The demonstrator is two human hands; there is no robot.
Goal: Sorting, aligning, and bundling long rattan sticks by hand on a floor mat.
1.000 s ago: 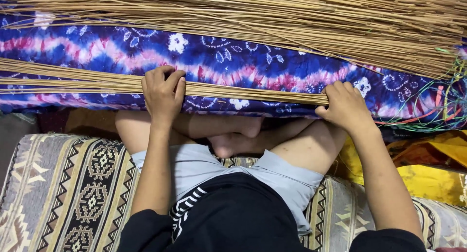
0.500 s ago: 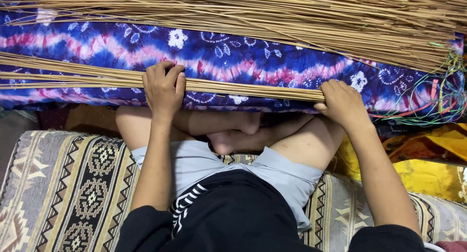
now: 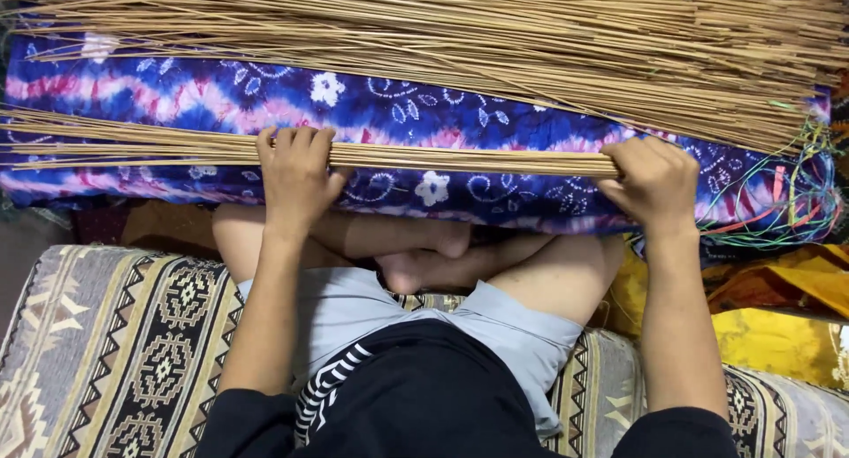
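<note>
In the head view, a bundle of sticks (image 3: 460,157) is lying across a blue and purple cloth (image 3: 398,113) with white flowers and pink wavy bands, and both hands are gripping it. The sticks are thin, straight and pale tan, packed tightly side by side where the hands are holding them and fanning apart into loose separate tips toward the left end. The left hand (image 3: 296,171) is wrapping its fingers over the top of the bundle, closing fully around it partway along. The right hand (image 3: 654,184) is clasping the right end of the bundle, fingers curling tightly over it. Beyond the bundle, a far bigger pile of sticks (image 3: 531,42) of the same kind is covering the far side of the cloth. To the right of the bundle, thin coloured strings (image 3: 796,202) are trailing off the cloth. Below the bundle, the person's crossed legs are resting on a patterned mat (image 3: 115,334).
</note>
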